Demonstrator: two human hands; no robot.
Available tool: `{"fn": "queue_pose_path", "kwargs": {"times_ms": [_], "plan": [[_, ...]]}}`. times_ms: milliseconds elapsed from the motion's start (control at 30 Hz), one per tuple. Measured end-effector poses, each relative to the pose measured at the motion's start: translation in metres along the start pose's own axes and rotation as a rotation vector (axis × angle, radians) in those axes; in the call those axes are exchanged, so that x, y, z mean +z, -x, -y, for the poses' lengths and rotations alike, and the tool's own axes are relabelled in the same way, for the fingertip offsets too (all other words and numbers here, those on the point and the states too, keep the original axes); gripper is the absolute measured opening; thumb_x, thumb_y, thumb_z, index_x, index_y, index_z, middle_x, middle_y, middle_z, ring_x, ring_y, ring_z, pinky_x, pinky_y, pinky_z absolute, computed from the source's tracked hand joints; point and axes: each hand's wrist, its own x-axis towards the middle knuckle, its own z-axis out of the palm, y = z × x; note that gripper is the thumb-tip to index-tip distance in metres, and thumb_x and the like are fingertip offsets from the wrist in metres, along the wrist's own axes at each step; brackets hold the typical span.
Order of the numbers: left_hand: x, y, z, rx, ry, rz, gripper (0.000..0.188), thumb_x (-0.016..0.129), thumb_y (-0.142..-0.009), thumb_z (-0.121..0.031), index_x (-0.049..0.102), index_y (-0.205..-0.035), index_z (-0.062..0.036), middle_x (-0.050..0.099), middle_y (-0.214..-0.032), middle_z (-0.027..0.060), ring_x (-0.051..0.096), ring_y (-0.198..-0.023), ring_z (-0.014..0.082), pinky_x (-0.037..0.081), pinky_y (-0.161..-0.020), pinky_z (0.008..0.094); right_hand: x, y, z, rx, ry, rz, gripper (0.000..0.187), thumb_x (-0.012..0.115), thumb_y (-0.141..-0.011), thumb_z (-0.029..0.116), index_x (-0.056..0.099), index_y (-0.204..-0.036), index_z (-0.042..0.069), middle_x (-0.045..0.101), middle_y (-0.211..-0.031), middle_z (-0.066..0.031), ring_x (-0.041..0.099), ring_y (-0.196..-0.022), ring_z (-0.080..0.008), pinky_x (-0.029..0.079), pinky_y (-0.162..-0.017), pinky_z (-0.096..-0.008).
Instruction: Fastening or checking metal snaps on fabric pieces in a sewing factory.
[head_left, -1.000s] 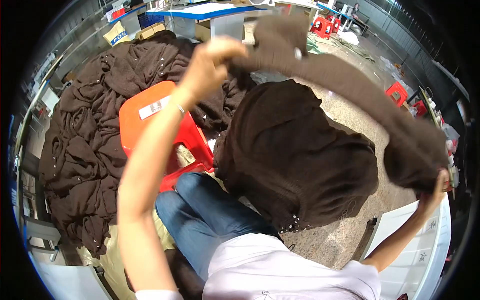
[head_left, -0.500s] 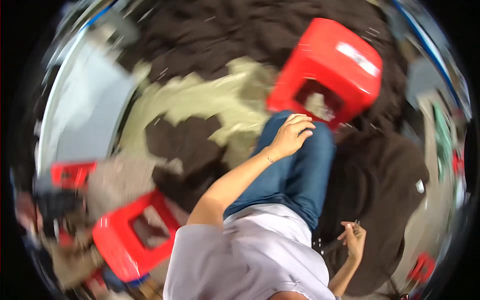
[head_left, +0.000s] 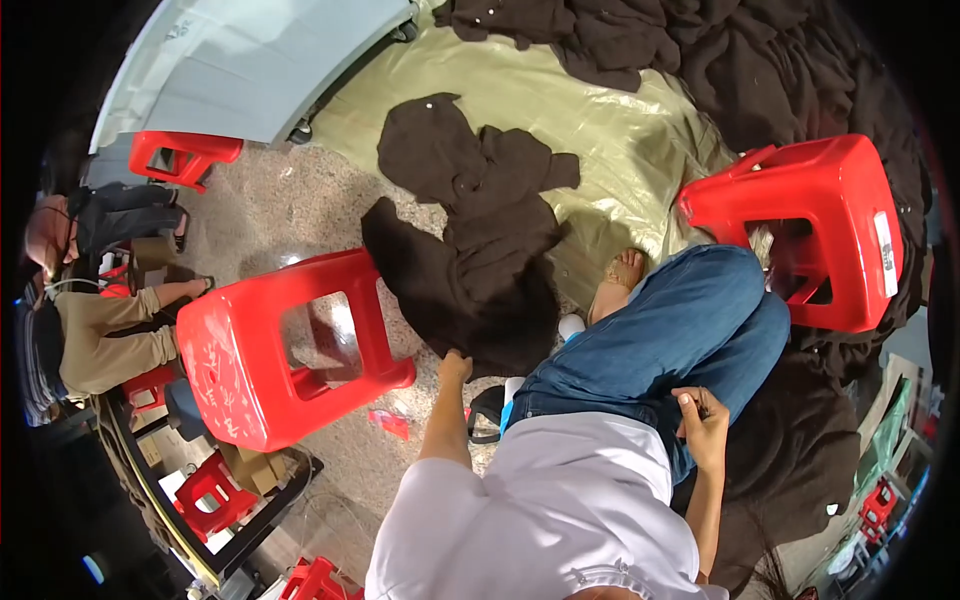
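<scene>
My left hand (head_left: 457, 366) reaches down to my left, its fingers closed at the near edge of a dark brown garment (head_left: 500, 270). That garment lies crumpled, partly on the speckled floor and partly on a yellowish plastic sheet (head_left: 620, 140). Over my lap, by my jeans, my right hand (head_left: 705, 425) is curled up. A small dark object (head_left: 709, 404) shows at its fingers, too small to name. More dark brown cloth (head_left: 790, 490) is heaped close by on my right.
Red plastic stools stand on the left (head_left: 235, 370) and in front of my knees (head_left: 850, 230). A pile of brown garments (head_left: 760, 70) covers the far right. A pale grey board (head_left: 260, 60) stands far left. Another person's legs (head_left: 110, 325) are at the left edge.
My view has swung left. My left hand has gone from my knee down to the brown garment on the floor. My right hand has come in from the side to over my lap.
</scene>
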Motion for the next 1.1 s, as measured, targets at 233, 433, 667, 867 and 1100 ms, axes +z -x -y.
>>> {"fn": "queue_pose_path", "kwargs": {"times_ms": [233,433,667,867,1100], "plan": [[0.018,-0.053,-0.086,-0.278,1.054,-0.412,0.073,0.082,-0.071,-0.017,0.048,-0.130,0.0067,0.060,-0.119,0.0236,0.057,-0.110,0.0312,0.044,-0.096,0.0378,0.023,0.023,-0.007,0.098,0.011,0.010,0.019,0.060,-0.097,0.015,0.067,-0.096,-0.004,0.054,-0.060,0.0023,0.045,-0.047,-0.0030,0.034,-0.045,-0.0198],[-0.011,-0.004,-0.207,0.343,0.902,-0.229,0.041,0.075,-0.077,-0.016,0.060,-0.107,0.0085,0.069,-0.097,0.0159,0.063,-0.087,0.0221,0.049,-0.080,0.0317,0.023,0.013,-0.011,0.085,0.027,-0.067,0.022,0.062,-0.095,0.016,0.067,-0.096,-0.005,0.056,-0.063,0.0013,0.047,-0.049,-0.0030,0.035,-0.046,-0.0197],[-0.089,0.040,-0.183,0.271,0.104,1.049,0.039,0.074,-0.081,-0.037,0.067,-0.094,-0.0009,0.070,-0.084,0.0114,0.068,-0.063,0.0207,0.055,-0.058,0.0352,0.020,0.007,-0.003,0.022,0.056,-0.052,0.022,0.061,-0.096,0.017,0.067,-0.097,-0.004,0.056,-0.065,0.0012,0.046,-0.048,-0.0031,0.036,-0.045,-0.0196],[-0.070,-0.018,-0.194,0.535,0.157,-0.534,0.043,0.078,-0.074,-0.036,0.067,-0.098,-0.0019,0.068,-0.099,0.0181,0.065,-0.096,0.0349,0.051,-0.088,0.0407,0.013,0.013,-0.019,0.072,0.026,-0.106,0.020,0.062,-0.096,0.014,0.067,-0.098,-0.004,0.057,-0.066,0.0005,0.046,-0.049,-0.0032,0.037,-0.046,-0.0195],[-0.070,-0.030,-0.237,0.404,0.292,-0.173,0.044,0.074,-0.080,-0.028,0.063,-0.115,-0.0036,0.064,-0.115,0.0235,0.062,-0.107,0.0399,0.050,-0.092,0.0429,0.024,0.014,-0.012,0.053,0.008,-0.127,0.018,0.060,-0.096,0.012,0.067,-0.098,-0.004,0.057,-0.065,0.0002,0.046,-0.049,-0.0031,0.036,-0.046,-0.0191]]}}
